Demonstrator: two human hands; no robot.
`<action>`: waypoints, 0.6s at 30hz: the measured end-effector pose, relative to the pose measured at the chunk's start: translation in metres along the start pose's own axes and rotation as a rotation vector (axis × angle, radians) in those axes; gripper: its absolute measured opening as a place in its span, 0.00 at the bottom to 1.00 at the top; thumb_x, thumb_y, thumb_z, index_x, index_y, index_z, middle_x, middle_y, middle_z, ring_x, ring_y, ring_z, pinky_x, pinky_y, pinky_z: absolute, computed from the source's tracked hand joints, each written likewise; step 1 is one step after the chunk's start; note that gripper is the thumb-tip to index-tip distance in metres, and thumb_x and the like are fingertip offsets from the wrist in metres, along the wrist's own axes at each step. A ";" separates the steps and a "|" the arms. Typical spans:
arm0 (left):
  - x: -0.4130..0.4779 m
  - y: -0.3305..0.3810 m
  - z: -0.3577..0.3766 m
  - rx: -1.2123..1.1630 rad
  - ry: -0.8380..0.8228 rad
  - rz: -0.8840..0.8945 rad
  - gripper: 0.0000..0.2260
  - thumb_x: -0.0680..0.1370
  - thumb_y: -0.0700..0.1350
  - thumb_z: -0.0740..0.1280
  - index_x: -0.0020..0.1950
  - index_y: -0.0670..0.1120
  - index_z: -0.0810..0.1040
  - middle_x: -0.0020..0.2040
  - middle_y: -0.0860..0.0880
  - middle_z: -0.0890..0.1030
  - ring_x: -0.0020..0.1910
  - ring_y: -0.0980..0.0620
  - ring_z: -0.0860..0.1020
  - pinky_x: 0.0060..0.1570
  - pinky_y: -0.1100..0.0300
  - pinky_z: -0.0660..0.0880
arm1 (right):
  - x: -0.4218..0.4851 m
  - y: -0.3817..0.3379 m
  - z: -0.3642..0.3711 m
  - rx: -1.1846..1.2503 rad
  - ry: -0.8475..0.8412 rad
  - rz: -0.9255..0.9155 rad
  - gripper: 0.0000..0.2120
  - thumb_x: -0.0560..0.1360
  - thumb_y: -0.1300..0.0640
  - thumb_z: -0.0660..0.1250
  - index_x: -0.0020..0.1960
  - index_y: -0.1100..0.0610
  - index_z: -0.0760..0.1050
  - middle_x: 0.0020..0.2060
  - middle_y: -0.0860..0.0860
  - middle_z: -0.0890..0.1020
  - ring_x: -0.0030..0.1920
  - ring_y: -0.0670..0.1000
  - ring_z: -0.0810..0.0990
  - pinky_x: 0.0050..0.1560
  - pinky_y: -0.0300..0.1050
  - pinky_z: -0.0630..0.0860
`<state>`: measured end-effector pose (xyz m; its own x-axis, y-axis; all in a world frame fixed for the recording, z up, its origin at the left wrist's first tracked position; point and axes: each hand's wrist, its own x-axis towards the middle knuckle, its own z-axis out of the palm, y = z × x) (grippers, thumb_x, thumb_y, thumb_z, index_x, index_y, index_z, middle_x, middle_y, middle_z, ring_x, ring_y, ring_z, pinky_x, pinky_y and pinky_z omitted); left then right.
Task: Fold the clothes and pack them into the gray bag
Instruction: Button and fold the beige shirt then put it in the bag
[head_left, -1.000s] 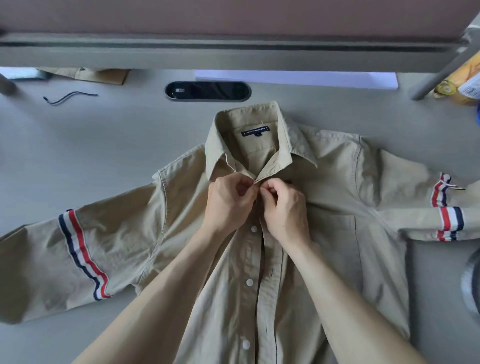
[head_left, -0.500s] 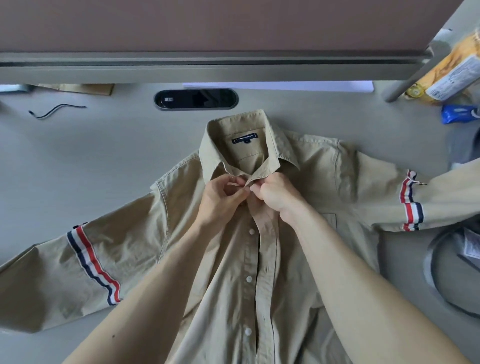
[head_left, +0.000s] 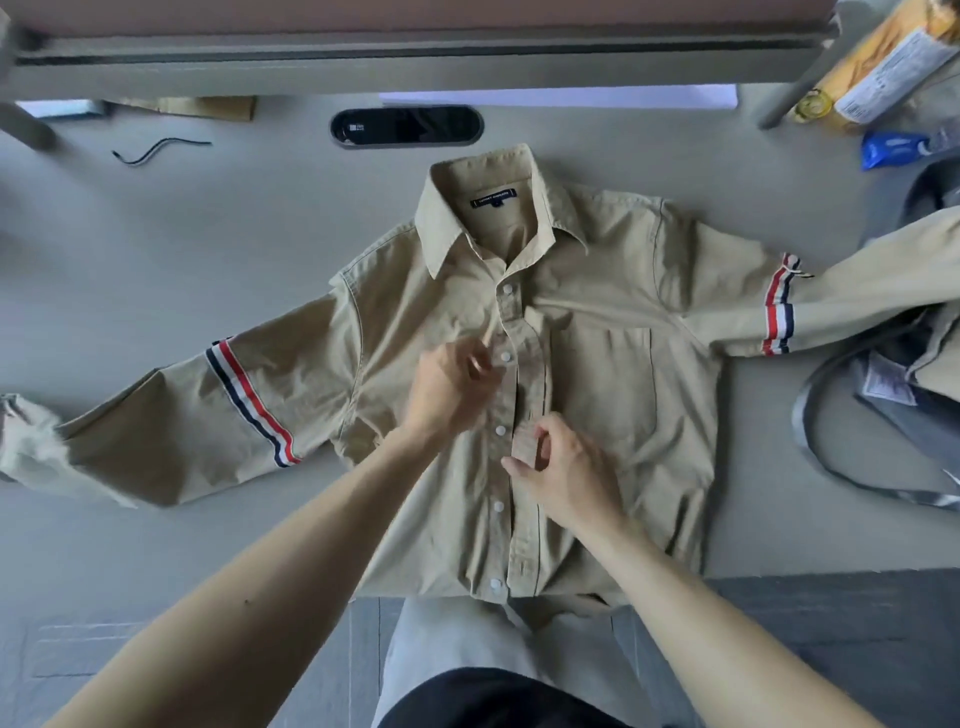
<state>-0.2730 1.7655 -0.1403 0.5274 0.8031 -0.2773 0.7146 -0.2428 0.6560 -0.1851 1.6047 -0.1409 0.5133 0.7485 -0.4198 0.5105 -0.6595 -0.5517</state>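
Note:
A beige button-up shirt (head_left: 613, 374) lies face up on the grey table (head_left: 182, 249), collar away from me, with red, white and navy stripes on both spread sleeves. My left hand (head_left: 449, 387) is blurred, its fingers curled on the left front edge beside the second button. Lower down, my right hand (head_left: 566, 470) pinches the button strip near the third button. The top button is fastened. The gray bag (head_left: 930, 410) lies at the table's right edge with its strap looped out. The shirt's right sleeve drapes over it.
A black oval cable port (head_left: 406, 126) sits behind the collar and a loose black cord (head_left: 156, 150) at back left. Yellow packaging (head_left: 878, 62) and a blue packet (head_left: 889, 148) lie at back right under a low shelf rail (head_left: 415, 57). The shirt hem overhangs the table's front edge.
Both hands have left the collar and moved down the shirt front, the left to the second button, the right to the third. The view has tilted, showing more of the gray bag.

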 end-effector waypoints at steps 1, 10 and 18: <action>-0.020 -0.006 0.007 0.036 -0.093 -0.006 0.05 0.74 0.47 0.72 0.40 0.52 0.77 0.34 0.56 0.78 0.33 0.56 0.77 0.31 0.68 0.72 | -0.010 0.007 0.011 -0.072 -0.012 -0.014 0.19 0.68 0.45 0.76 0.51 0.52 0.73 0.44 0.50 0.80 0.45 0.55 0.79 0.44 0.49 0.75; -0.073 -0.019 0.039 0.022 -0.081 -0.042 0.10 0.74 0.43 0.70 0.55 0.48 0.82 0.43 0.53 0.83 0.38 0.56 0.79 0.41 0.65 0.73 | -0.020 0.040 0.008 -0.104 0.049 -0.117 0.09 0.77 0.55 0.67 0.55 0.56 0.78 0.45 0.55 0.85 0.47 0.60 0.82 0.43 0.49 0.73; -0.061 -0.010 0.043 0.088 -0.052 -0.156 0.05 0.75 0.43 0.68 0.47 0.47 0.84 0.46 0.46 0.85 0.48 0.44 0.81 0.41 0.58 0.71 | 0.009 0.010 -0.005 -0.087 0.136 -0.101 0.18 0.71 0.44 0.73 0.52 0.55 0.76 0.48 0.53 0.81 0.49 0.56 0.79 0.44 0.47 0.71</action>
<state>-0.2924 1.6956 -0.1601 0.4283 0.8059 -0.4087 0.8259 -0.1656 0.5390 -0.1722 1.6043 -0.1468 0.5419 0.7990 -0.2607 0.6191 -0.5893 -0.5191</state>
